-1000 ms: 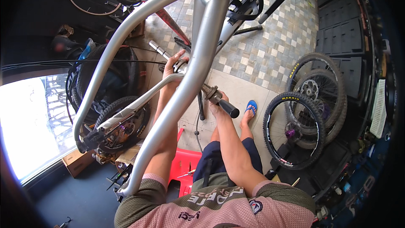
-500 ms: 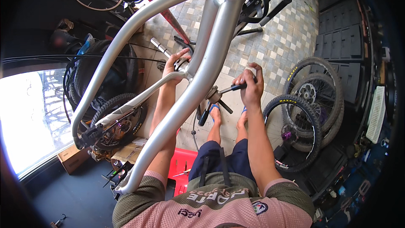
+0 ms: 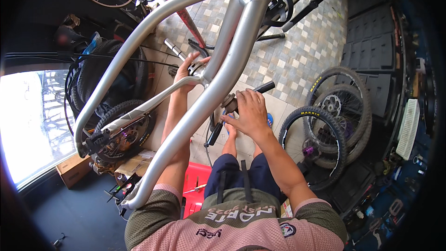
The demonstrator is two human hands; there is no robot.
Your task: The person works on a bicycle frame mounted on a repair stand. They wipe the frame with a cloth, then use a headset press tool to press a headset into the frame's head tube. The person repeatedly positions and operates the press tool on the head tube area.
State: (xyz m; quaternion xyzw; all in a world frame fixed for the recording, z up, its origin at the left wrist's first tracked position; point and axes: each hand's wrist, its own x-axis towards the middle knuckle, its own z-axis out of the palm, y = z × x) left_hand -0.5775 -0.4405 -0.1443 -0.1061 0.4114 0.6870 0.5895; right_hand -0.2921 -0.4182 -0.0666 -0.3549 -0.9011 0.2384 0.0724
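Observation:
A bare silver bicycle frame [image 3: 204, 107] spans the view in front of me, its tubes slanting from top centre to lower left. My left hand [image 3: 186, 70] is wrapped around the frame's bottom bracket end, next to a metal ring. Beyond its fingers sticks out a silver cylindrical shaft [image 3: 175, 49] with dark bands. On the near side, my right hand [image 3: 252, 114] covers the hub of a handled tool [image 3: 228, 103], fingers curled over it. One black grip points up and right, another down and left; the hand hides the rest of the tool.
Several loose bicycle wheels [image 3: 312, 151] lean at the right beside black panels. A red stand post [image 3: 179, 11] rises behind the frame. Tyres [image 3: 111, 74] and a cardboard box [image 3: 73, 172] are at the left. Below my left arm is a red plastic stool [image 3: 196, 183].
My right hand has shifted left and inward, from the end of one black handle to the tool's hub. The tool's handles have turned. My left hand keeps its place on the frame.

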